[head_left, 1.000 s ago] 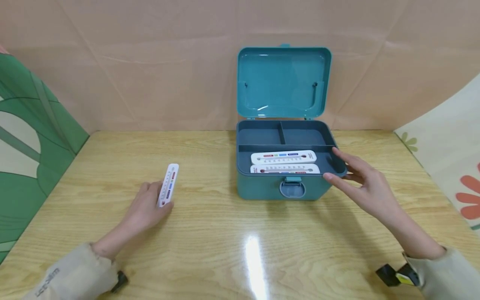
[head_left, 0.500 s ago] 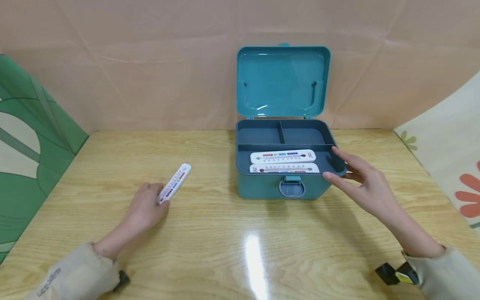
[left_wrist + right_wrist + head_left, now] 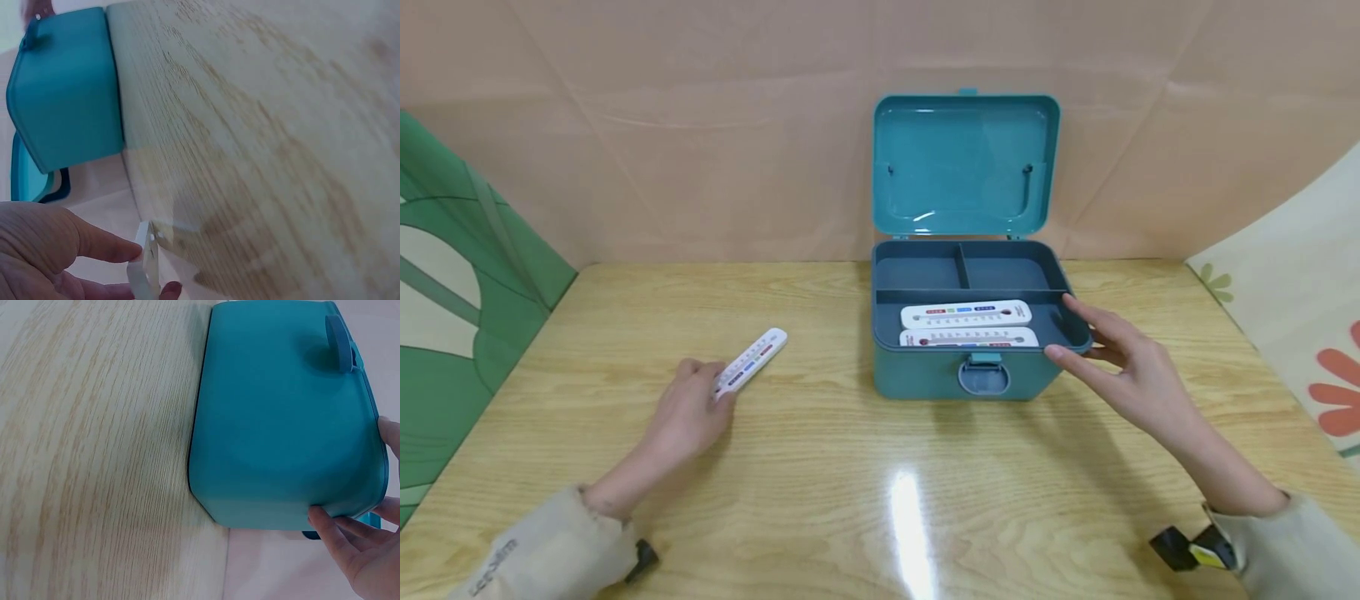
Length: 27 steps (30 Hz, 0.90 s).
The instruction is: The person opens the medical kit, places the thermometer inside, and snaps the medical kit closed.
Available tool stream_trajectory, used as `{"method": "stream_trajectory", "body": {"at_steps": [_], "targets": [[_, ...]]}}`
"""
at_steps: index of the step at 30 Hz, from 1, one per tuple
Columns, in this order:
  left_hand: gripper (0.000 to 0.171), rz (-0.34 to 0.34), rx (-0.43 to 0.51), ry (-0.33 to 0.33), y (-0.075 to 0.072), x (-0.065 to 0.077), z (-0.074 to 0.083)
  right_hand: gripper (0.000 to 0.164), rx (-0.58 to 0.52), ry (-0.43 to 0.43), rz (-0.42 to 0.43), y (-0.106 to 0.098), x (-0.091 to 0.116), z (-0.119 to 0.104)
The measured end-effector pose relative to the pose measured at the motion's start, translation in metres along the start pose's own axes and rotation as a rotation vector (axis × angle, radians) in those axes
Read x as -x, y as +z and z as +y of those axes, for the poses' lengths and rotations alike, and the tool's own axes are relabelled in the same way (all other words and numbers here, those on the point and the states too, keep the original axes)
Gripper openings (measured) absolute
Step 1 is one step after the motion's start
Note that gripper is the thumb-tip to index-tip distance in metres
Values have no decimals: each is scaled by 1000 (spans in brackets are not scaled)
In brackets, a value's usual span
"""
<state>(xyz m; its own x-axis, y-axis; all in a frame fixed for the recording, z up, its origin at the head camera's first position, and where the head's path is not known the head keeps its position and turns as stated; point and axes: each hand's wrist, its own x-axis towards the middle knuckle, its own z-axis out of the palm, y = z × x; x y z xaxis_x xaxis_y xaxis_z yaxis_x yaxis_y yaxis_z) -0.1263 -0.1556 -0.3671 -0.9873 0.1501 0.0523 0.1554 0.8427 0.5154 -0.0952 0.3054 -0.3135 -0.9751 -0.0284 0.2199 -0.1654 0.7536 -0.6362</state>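
My left hand [image 3: 692, 412] pinches one end of a white thermometer [image 3: 751, 362], a flat strip with a printed scale and coloured marks. Its free end points away and to the right, towards a teal storage box [image 3: 917, 375] whose lid stands up. In the left wrist view the thermometer [image 3: 145, 262] appears nearly edge-on between thumb and fingers. Two similar thermometers [image 3: 966, 313] lie side by side in the front compartment of the box. At the front right corner my right hand [image 3: 1138, 375] rests on the box, fairly straight thumb and forefinger on the rim, other fingers against the side.
A divided inner tray [image 3: 917, 267] has two smaller compartments at the back. The raised lid [image 3: 966, 162] stands before a pinkish backdrop [image 3: 700, 125]. A wooden table [image 3: 820, 483] carries the box; patterned cloths hang at left and right.
In the left hand the thermometer has swung clockwise, from nearly upright in the head view to slanting right. The right hand and the box have stayed in place.
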Motion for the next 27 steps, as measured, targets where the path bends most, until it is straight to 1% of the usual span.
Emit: {"method": "stream_trajectory", "body": {"at_steps": [4,15,18,27], "targets": [[45,-5,20,-5,-1,0,1,65,0,-1,-1,0,0,0],[41,38,13,61,-1,-2,1,66,6,8,-7,0,1,1],[41,46,19,57,0,-3,1,66,3,-10,-10,0,1,2],[41,87,47,25,-1,-5,4,65,0,-4,-1,0,0,2]]}}
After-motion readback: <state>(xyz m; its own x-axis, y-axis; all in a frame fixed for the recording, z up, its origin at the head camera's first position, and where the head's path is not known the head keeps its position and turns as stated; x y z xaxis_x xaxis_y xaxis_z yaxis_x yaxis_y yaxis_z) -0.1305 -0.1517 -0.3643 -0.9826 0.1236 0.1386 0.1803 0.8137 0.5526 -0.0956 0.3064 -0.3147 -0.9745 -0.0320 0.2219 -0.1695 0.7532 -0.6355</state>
